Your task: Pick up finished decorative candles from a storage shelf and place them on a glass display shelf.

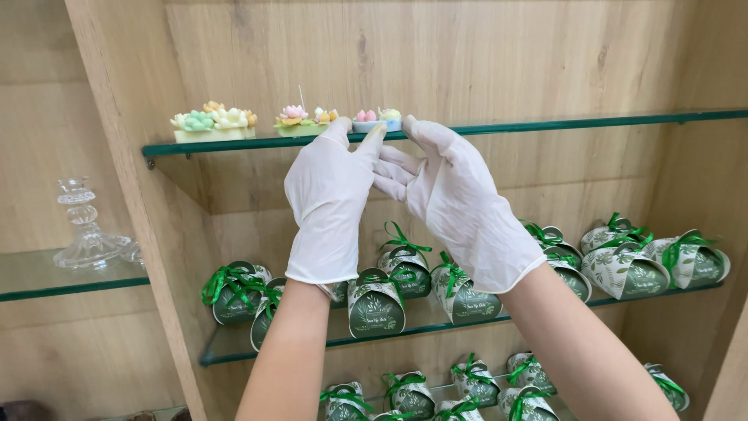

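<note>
hands: left hand (327, 204) and right hand (460, 204) gloved, raised at glass shelf (545, 125) | fingers: apart, empty, fingertips seemingly touching | care: blue flower candle (375, 120) is best taken by its base

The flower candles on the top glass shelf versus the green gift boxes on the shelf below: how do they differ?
The flower candles are pastel, low and flat, and bare; the green gift boxes are dark green with leaf print, taller, domed and tied with green ribbon. The candles form one short row at the shelf's left; the boxes spread across their whole shelf. Both sit on glass shelves in the same wooden cabinet.
</note>
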